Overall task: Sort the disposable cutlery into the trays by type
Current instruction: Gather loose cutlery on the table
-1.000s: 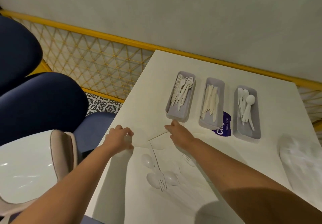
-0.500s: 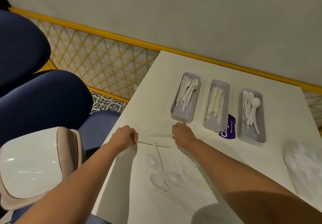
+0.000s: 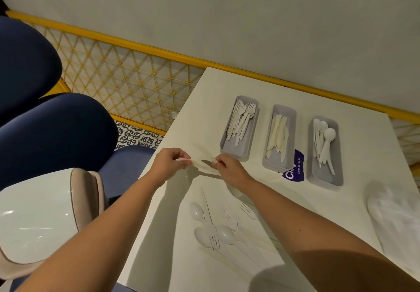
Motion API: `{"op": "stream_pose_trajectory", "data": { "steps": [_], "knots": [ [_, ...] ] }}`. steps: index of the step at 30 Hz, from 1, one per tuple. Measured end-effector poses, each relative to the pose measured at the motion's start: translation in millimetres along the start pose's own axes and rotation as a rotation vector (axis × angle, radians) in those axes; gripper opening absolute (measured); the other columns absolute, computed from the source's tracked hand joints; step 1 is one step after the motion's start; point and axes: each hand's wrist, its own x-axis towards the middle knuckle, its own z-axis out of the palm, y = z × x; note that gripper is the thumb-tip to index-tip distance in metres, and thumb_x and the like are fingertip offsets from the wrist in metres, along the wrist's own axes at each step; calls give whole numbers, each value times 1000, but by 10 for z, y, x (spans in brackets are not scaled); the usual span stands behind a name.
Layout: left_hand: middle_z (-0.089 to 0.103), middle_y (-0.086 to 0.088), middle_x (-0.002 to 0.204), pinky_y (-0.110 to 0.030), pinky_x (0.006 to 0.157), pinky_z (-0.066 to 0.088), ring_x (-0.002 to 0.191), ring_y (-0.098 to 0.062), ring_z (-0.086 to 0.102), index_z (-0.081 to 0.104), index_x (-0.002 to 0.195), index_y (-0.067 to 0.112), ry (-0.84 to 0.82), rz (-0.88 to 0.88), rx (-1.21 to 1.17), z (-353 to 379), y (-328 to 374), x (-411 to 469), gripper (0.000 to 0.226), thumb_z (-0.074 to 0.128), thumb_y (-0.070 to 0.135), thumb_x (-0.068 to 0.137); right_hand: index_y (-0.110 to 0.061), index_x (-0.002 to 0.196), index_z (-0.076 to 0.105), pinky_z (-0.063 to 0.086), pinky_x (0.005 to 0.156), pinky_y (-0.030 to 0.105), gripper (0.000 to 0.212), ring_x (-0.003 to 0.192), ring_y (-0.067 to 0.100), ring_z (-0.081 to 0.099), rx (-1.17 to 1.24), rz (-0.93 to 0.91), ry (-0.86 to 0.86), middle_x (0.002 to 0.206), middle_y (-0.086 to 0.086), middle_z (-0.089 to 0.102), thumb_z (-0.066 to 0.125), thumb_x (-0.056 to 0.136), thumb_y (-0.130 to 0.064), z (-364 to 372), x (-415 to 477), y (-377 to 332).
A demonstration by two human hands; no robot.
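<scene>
Though strewn with cutlery (image 3: 218,232), white table (image 3: 204,114) beside grey wall (image 3: 250,19)

We see grey trays (image 3: 236,149), a cream-white table (image 3: 250,87), a purple sticker (image 3: 294,174) lettered white, navy chairs (image 3: 56,137) — and a yellow diamond-lattice fence (image 3: 127,82) above black-and-white patterned floor tiles (image 3: 136,136).

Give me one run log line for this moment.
left hand: pinches thin white cutlery | right hand: pinches thin white cutlery | trays: part filled | loose pile: unsorted
</scene>
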Motion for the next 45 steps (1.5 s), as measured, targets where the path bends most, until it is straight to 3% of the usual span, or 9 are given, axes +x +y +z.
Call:
{"op": "stream_pose_trajectory", "data": {
  "steps": [4, 9, 13, 19, 25, 28, 31, 39, 45],
  "knots": [
    [64, -6, 76, -16, 62, 51, 63, -15, 57, 67, 83, 6, -23, -44, -165, 92, 57, 39, 7, 71, 1, 78, -13, 87, 52, 47, 70, 36, 21, 69, 20, 53, 252, 55, -83, 79, 7, 56, 35, 99, -10, -16, -68, -45],
    [55, -8, 69, -20, 63, 52, 61, -17, 56, 62, 102, 3, 83, -101, -346, 246, 155, 74, 22, 68, 2, 81, -26, 88, 52, 36, 54, 27, 23, 56, 14, 44, 237, 47, -102, 71, -1, 53, 34, 100, -18, -7, -113, -11],
    [60, -13, 95, -31, 78, 51, 83, -21, 59, 57, 114, 0, 16, -221, -462, 414, 206, 54, 36, 55, 28, 93, -26, 84, 51, 39, 52, 14, 26, 56, 9, 43, 320, 7, -76, 73, -1, 52, 35, 100, -13, -1, -135, -25],
    [60, -8, 82, -29, 71, 47, 73, -20, 57, 58, 90, 10, -167, -266, -528, 650, 250, 3, 31, 35, 27, 101, -13, 83, 56, 49, 58, 17, 24, 62, 13, 54, 313, 68, -200, 72, 3, 55, 39, 100, -16, -10, -246, -36],
    [55, -7, 78, -28, 65, 45, 65, -17, 57, 46, 74, 11, -145, -295, -707, 692, 194, 96, 38, 28, 25, 103, -2, 98, 66, 44, 64, 25, 21, 67, 15, 54, 75, 143, -115, 81, 5, 59, 48, 95, -12, -277, -213, 213],
    [55, -6, 76, -29, 64, 46, 60, -16, 58, 46, 77, 11, -152, -304, -735, 684, 220, 81, 34, 29, 23, 103, 1, 107, 66, 44, 86, 27, 27, 102, 27, 59, -341, 138, 88, 113, 15, 58, 47, 89, 6, -479, -151, 500],
    [57, -5, 76, -30, 65, 47, 61, -18, 59, 49, 82, 12, -158, -312, -736, 689, 216, 72, 28, 32, 21, 102, -1, 119, 59, 39, 84, 26, 43, 114, 29, 51, -604, 146, 74, 125, 15, 46, 44, 83, 16, -561, -236, 735],
    [57, -4, 76, -30, 64, 47, 53, -13, 60, 49, 87, 13, -191, -314, -704, 732, 214, 52, 22, 35, 21, 101, -1, 106, 61, 38, 76, 26, 20, 104, 27, 56, -630, 140, 79, 115, 12, 53, 53, 88, 4, -534, -322, 835],
    [57, -4, 77, -29, 61, 46, 56, -14, 57, 50, 87, 14, -214, -333, -684, 747, 206, 1, 23, 34, 22, 102, -4, 111, 57, 42, 91, 33, 20, 114, 27, 46, -714, 159, -73, 121, 12, 51, 52, 92, -6, -532, -373, 759]
  ]
}}
